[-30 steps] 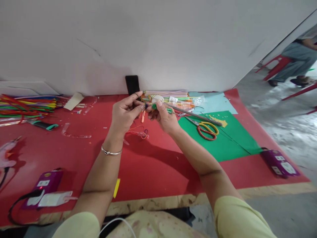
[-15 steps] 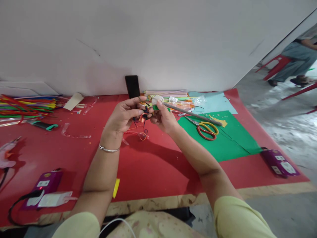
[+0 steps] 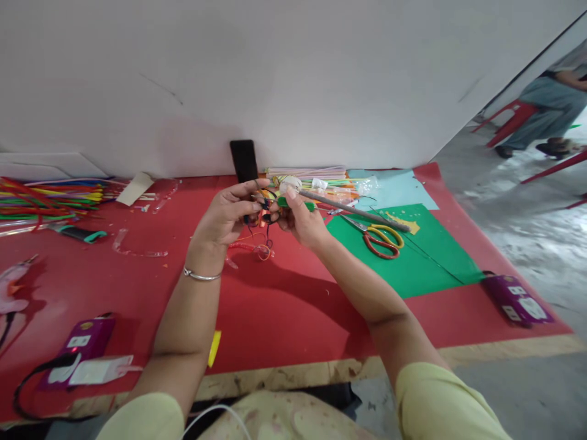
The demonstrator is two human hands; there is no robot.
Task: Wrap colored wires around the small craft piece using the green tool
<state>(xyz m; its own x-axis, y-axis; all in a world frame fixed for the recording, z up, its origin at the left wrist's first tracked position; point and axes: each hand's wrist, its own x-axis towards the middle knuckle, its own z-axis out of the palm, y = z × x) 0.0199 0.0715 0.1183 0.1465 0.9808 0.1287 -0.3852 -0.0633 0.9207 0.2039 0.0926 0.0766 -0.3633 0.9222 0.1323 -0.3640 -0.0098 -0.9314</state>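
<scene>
Roughly, by size, every place told from the red mat:
Red mat (image 3: 284,305): covers the tabletop; both hands hang above its far middle.
Green sheet (image 3: 426,263): lies on the mat's right part, with the red-and-yellow scissors (image 3: 383,239) on its near-left corner.
Pipe cleaners (image 3: 50,198): a coloured heap at the mat's far left edge.
Left hand (image 3: 224,220): raised over the mat's far middle, thumb and fingers pinched on the small bundle of thin coloured wires (image 3: 263,215).
Right hand (image 3: 300,220): just right of the left, almost touching it, closed around a green-wrapped stick (image 3: 298,203) and meeting the same bundle.
Wire bundle: held between both hands, clear of the mat; loose ends dangle toward a red loop (image 3: 252,247) lying on the mat below.
Step, as I judge it: binding the wires onto the stick's tip.
Next move calls for: a firm pinch from the left hand while the right turns the stick, keeping the strands taut.
</scene>
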